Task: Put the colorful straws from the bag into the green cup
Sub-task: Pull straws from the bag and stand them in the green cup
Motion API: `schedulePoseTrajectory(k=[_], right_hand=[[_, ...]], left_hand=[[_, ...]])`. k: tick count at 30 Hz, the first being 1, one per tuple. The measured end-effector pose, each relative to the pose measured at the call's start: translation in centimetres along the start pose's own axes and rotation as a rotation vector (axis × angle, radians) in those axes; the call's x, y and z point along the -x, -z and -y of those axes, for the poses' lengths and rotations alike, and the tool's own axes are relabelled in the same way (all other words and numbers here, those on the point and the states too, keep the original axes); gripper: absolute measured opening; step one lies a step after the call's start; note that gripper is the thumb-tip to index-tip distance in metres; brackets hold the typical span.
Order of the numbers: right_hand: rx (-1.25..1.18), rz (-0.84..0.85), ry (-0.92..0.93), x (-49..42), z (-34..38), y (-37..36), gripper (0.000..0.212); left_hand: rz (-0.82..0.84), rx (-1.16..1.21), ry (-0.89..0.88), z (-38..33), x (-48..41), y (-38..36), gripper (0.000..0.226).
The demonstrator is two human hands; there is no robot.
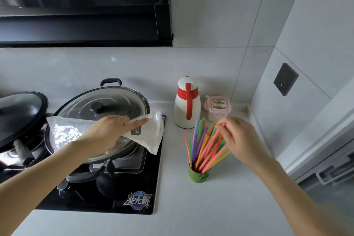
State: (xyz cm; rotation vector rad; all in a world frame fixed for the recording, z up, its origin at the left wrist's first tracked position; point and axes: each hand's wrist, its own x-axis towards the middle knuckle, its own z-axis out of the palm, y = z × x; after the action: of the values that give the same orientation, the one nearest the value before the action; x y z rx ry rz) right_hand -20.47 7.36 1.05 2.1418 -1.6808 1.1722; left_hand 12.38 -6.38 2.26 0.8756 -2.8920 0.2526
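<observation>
- The colorful straws (206, 146) are standing in the green cup (197, 174), fanned out and leaning mostly toward the right. Pinks, oranges, greens, purples, one yellow sticking out low on the right side.
- The cup sits on the pale countertop (191, 212), just right of the black gas stove (134, 193).
- Right hand (240, 140) is up at the top of the straw bunch, thumb and fingertips pinched on the tip of a pink straw, other fingers loosely curled. The back of the hand covers some of the right-leaning straws.
- Left hand (107, 132) is gripping the bag (147, 132), a whitish plastic pouch with a dark label, held over the stove. Index finger is stretched out flat along the bag, and the rest of the hand wraps it.
- The bag looks pretty flat; can't tell if any straws are in it. There's a crinkly shiny section on its left end.
- Under the bag there's a big wok with a glass lid (107, 105) on the burner, and another dark lidded pan (19, 113) at the far left.
- Behind the cup: a white thermos jug with red handle (186, 105) against the tiled wall, and a small pink snap-lid container (218, 107) right beside it.
- Black range hood (84, 25) up top, dark wall socket (285, 79) on the right wall.
</observation>
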Motion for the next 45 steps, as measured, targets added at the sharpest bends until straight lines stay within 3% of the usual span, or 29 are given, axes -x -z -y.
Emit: schedulePoseTrajectory(k=[4, 8, 11, 13, 15, 26, 38, 41, 45], right_hand=[[0.163, 0.191, 0.012, 1.7, -0.3, -3.4, 0.019], [0.325, 0.476, -0.184, 1.7, -0.8, -5.1, 0.022], [0.310, 0.317, -0.243, 0.4, 0.1, -4.0, 0.036], [0.070, 0.025, -0.202, -0.8, 2.1, -3.2, 0.024], [-0.122, -0.102, -0.104, -1.7, 4.4, -2.8, 0.011], [-0.029, 0.083, -0.092, -3.1, 7.0, -3.6, 0.020], [0.254, 0.162, -0.089, -2.4, 7.6, -4.9, 0.009], [0.097, 0.087, -0.225, -1.7, 6.4, -2.9, 0.007], [-0.192, 0.068, -0.563, -0.2, 2.2, 3.2, 0.022]], left_hand=[[-0.010, 0.028, -0.014, -0.5, -0.1, 0.0, 0.103], [-0.039, 0.134, -0.044, -0.9, 0.0, 0.3, 0.103], [-0.073, 0.166, -0.052, -1.3, -0.1, 0.7, 0.102], [-0.080, 0.181, -0.050, -1.6, -0.2, 1.0, 0.103], [-0.084, 0.182, -0.055, -1.9, -0.5, 1.4, 0.102], [-0.185, 0.372, -0.015, -2.4, -0.9, 1.6, 0.101], [-0.182, 0.405, 0.012, -3.0, -0.9, 0.5, 0.096], [-0.093, 0.364, 0.099, -2.4, -0.8, -0.1, 0.099], [0.152, 0.342, 0.295, -0.7, -0.5, -0.5, 0.098]])
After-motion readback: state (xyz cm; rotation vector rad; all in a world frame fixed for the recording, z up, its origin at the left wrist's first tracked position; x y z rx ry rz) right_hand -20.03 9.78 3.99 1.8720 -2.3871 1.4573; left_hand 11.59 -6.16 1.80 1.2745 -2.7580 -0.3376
